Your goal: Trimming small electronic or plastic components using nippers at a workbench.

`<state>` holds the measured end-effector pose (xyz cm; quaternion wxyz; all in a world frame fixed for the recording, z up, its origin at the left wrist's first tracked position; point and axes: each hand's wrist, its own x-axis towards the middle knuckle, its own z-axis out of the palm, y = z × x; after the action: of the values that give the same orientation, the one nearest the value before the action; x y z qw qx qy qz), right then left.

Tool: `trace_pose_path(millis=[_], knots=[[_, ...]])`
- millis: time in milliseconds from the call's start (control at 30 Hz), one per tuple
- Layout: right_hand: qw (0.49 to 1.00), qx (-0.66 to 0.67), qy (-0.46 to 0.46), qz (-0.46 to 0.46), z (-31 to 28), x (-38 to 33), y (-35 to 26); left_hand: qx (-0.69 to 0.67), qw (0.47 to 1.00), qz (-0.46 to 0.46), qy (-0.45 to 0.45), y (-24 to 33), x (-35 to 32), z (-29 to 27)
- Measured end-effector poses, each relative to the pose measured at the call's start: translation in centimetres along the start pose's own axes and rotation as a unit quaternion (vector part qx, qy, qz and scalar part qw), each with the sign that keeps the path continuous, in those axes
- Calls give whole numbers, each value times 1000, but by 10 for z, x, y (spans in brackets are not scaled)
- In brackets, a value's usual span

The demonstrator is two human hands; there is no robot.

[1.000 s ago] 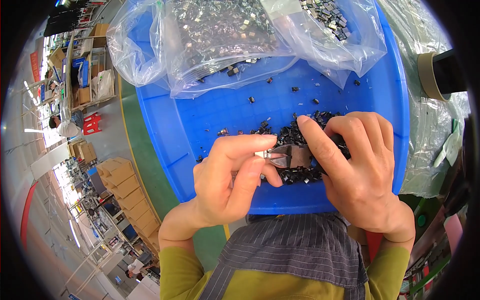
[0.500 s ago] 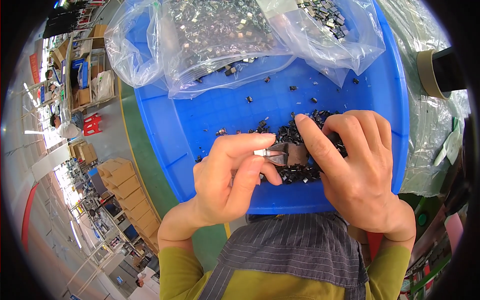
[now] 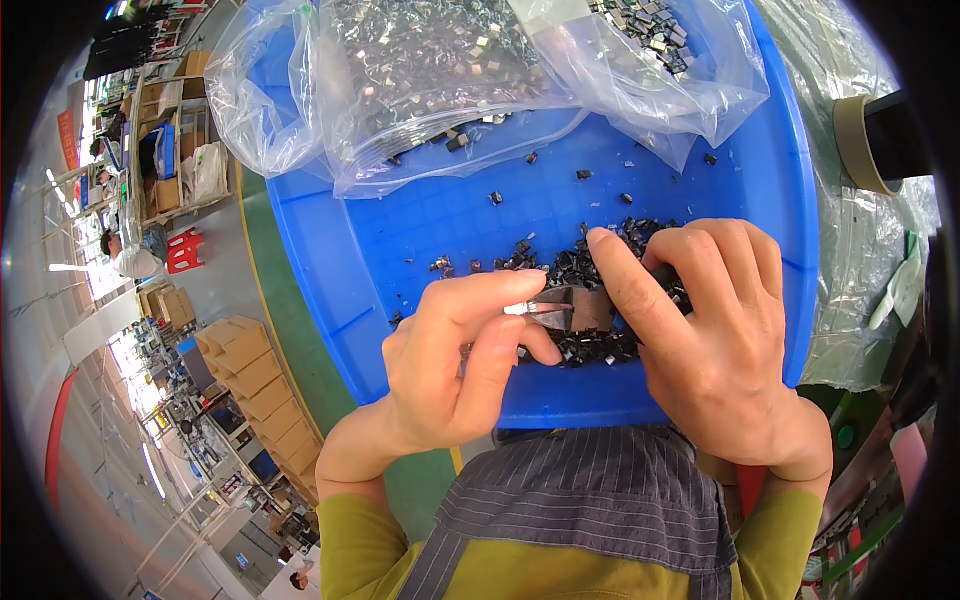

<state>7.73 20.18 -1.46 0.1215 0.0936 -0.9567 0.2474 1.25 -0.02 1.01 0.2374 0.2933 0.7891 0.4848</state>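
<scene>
Left grip [image 3: 445, 375] pinching a small part [image 3: 517, 309], right grip [image 3: 715, 345] around pliers [image 3: 592, 308], blue tray [image 3: 415, 225], cardboard boxes [image 3: 262, 390], green floor [image 3: 415, 490]

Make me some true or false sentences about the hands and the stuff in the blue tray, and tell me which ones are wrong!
1. The left hand pinches a small pale piece. True.
2. The right hand is empty. False: it holds a pair of pliers.
3. Clear plastic covers some of the far part of the blue tray. True.
4. The small parts heaped by the hands are bright yellow. False: they are mostly black.
5. The apron has thin stripes. True.
</scene>
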Motion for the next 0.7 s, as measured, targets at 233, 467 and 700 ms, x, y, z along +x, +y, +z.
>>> trace_pose_path(millis=[233,467,700], knots=[[1000,1,-8,1,0,-1,0,1,1000,-3,-5,1,1,-1],[1000,-5,-9,-2,-1,-1,0,-15,1000,-2,-21,2,3,-3],[1000,-7,-3,-4,1,-2,0,-19,1000,-6,-14,1,2,-2]])
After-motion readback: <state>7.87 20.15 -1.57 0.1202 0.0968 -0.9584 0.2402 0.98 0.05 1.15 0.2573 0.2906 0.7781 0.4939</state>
